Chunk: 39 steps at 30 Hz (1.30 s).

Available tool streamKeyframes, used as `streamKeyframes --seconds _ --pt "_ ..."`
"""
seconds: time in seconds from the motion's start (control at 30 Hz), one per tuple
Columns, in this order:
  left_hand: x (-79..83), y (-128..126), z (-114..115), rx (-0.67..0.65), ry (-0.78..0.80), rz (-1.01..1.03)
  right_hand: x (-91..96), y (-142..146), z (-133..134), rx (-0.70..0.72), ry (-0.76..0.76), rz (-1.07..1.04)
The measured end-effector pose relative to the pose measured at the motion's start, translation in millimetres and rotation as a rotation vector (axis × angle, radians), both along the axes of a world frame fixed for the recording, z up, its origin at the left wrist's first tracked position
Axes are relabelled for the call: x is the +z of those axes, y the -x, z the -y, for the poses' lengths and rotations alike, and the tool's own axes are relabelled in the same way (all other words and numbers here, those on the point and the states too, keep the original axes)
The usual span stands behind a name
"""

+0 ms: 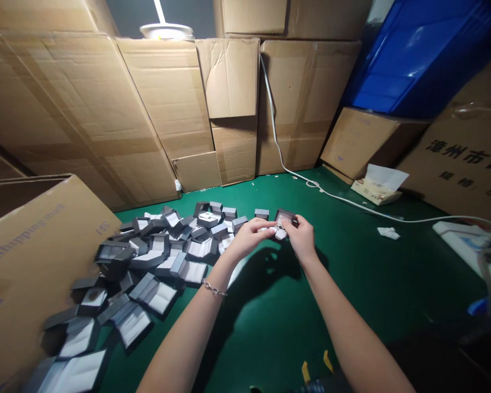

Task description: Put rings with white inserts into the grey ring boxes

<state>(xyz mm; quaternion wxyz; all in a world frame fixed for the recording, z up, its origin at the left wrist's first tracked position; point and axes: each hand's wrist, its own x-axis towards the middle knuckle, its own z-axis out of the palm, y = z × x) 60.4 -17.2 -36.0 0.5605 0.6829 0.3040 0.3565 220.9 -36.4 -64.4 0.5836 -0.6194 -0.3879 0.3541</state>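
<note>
A small dark jewelry box (284, 215) with its lid up is held over the green table, between both hands. My right hand (301, 236) is closed around its right side, thumb on the front of the white insert (280, 233). From the left, the fingers of my left hand (251, 236) are closed at the box's front edge, against the white lining. Something small and dark shows between the fingertips, too small to name. To the left spreads a pile of similar grey boxes (155, 256), many open with white linings showing.
A large cardboard carton (36, 262) flanks the pile on the left. Stacked cartons (163, 103) wall the back. A white cable (275, 128) runs to a power strip (470, 251) at right. A tissue pack (376, 188), crumpled tissue (388, 233) and blue bin (409, 54) are also there.
</note>
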Motion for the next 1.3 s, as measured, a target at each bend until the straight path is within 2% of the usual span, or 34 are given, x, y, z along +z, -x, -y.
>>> streamKeyframes --seconds 0.07,0.37,0.57,0.7,0.87,1.1,1.3 --pt "0.1 3 -1 -0.046 -0.003 0.04 0.8 1 0 0.068 0.05 -0.006" --pt "-4.2 12 -3 -0.326 0.234 0.063 -1.7 3 1 0.373 0.261 -0.031" --pt "-6.8 11 -3 -0.291 0.428 0.023 -1.5 6 3 0.385 0.316 0.012" --pt "-7.6 7 -1 -0.253 0.426 0.017 -2.4 6 3 0.374 0.337 0.006" --pt "-2.3 5 1 -0.19 0.469 0.013 -6.3 5 2 0.424 0.337 -0.023" --pt "-1.7 7 2 -0.306 0.347 0.042 -6.8 1 2 0.399 0.343 -0.009" --pt "7.5 -1 9 -0.139 0.109 -0.107 -4.9 0 0 0.378 0.348 -0.066"
